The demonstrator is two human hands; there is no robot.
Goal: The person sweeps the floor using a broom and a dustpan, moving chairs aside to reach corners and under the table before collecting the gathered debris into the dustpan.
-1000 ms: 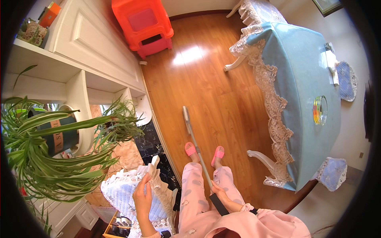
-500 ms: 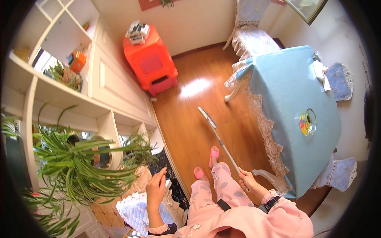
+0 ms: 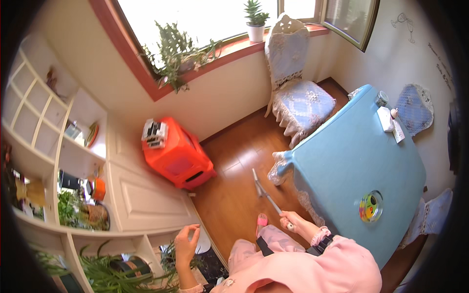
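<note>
My right hand is wrapped round the grey handle of a long-handled squeegee. Its thin, forked head points away from me, over the wooden floor left of the table. At the lower middle my left hand is raised with nothing in it, fingers loosely bent and the thumb apart from them. It is nearest to the white shelf unit and the potted plants on my left. A pink slipper shows on one foot below the squeegee; the other foot is hidden.
A table with a blue cloth stands on the right, bearing a glass ashtray-like dish and a tissue pack. A covered chair is behind it. An orange-red plastic cabinet stands by the far wall, under a window with plants.
The view has tilted up, bringing the window and its plants in. The squeegee's head has turned and now looks narrower; my right hand still grips it. My left hand stays raised and unloaded.
</note>
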